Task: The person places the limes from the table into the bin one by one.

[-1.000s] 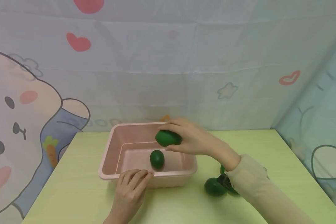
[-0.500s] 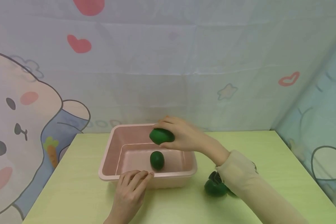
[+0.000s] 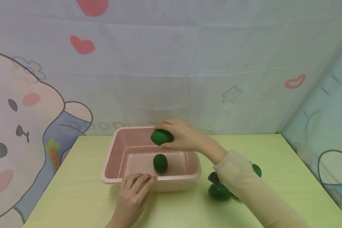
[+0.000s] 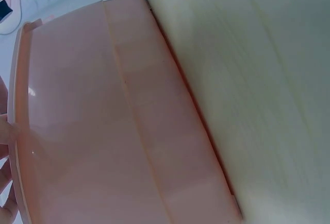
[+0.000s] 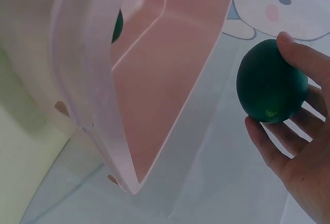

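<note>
My right hand [image 3: 185, 136] holds a smooth dark green oval fruit [image 3: 161, 137] above the right part of a pink plastic tub [image 3: 176, 178]. In the right wrist view, thumb and fingers spread around this green fruit [image 5: 270, 82], and a small light mark shows on its skin. A second green fruit [image 3: 160, 163] lies on the tub's floor near the front wall. My left hand [image 3: 132, 198] grips the tub's front rim, fingers bent over the edge. The left wrist view shows fingertips at the rim [image 4: 19, 131] and the tub's outer wall.
Right of the tub, several more green fruits [image 3: 219, 192] lie on the pale yellow-green table [image 3: 74, 190], partly hidden by the right sleeve [image 3: 253, 186] and a dark piece at the wrist [image 3: 213, 178]. A printed cloth [image 3: 159, 63] hangs behind the table.
My right hand has carried its fruit a little to the left over the tub, slowing lately. Another fruit has come into sight beyond the sleeve. The left hand has stayed on the rim.
</note>
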The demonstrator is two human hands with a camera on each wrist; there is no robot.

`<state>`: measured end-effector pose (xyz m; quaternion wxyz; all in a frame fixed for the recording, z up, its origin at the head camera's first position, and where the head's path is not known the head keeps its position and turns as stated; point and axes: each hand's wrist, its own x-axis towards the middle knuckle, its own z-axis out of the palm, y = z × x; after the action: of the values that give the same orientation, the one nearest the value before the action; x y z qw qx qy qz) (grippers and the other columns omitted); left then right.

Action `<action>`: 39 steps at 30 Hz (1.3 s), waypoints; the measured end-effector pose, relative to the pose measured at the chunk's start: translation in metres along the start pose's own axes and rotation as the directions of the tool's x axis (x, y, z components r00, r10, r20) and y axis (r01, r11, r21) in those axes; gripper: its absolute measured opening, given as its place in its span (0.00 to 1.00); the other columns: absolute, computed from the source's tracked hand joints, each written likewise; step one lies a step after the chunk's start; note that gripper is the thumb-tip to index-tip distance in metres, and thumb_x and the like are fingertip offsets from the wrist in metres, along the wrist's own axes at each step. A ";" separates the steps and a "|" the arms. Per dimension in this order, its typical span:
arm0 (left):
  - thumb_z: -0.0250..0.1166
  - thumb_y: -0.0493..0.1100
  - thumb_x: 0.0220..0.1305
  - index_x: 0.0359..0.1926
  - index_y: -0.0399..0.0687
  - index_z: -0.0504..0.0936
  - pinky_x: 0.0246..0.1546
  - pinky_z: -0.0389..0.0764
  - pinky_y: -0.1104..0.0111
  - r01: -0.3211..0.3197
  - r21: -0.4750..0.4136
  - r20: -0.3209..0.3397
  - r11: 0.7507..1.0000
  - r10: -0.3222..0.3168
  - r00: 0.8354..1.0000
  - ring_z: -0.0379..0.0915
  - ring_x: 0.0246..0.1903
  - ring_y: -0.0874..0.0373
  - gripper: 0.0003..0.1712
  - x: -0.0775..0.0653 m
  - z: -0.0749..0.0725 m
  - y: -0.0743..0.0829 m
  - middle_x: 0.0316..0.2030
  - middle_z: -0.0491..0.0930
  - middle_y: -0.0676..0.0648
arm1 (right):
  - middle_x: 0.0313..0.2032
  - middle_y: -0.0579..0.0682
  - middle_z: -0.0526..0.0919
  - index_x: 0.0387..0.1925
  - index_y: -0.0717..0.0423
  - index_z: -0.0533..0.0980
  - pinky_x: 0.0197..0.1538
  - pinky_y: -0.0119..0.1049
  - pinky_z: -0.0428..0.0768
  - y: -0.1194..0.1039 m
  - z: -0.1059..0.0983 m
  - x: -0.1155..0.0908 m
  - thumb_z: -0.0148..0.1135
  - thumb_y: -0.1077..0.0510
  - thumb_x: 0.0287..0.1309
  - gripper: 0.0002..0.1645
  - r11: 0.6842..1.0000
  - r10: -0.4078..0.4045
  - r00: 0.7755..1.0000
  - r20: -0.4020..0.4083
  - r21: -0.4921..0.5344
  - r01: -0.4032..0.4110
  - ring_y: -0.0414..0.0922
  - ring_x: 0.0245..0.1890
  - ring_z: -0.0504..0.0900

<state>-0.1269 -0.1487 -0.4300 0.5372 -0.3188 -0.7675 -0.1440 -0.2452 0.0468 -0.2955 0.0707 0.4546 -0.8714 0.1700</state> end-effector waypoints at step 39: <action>0.49 0.38 0.72 0.38 0.43 0.86 0.39 0.73 0.61 0.000 0.007 0.004 1.000 0.000 1.000 0.75 0.34 0.50 0.17 0.001 0.000 0.000 0.33 0.83 0.47 | 0.57 0.48 0.76 0.58 0.49 0.72 0.55 0.38 0.77 0.005 0.042 0.036 0.70 0.48 0.52 0.32 0.993 0.048 0.971 0.233 -0.118 -0.021 0.46 0.55 0.75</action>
<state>-0.1265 -0.1486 -0.4294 0.5369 -0.3172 -0.7690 -0.1409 -0.2685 0.0069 -0.3254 -0.0101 0.4515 -0.8898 0.0658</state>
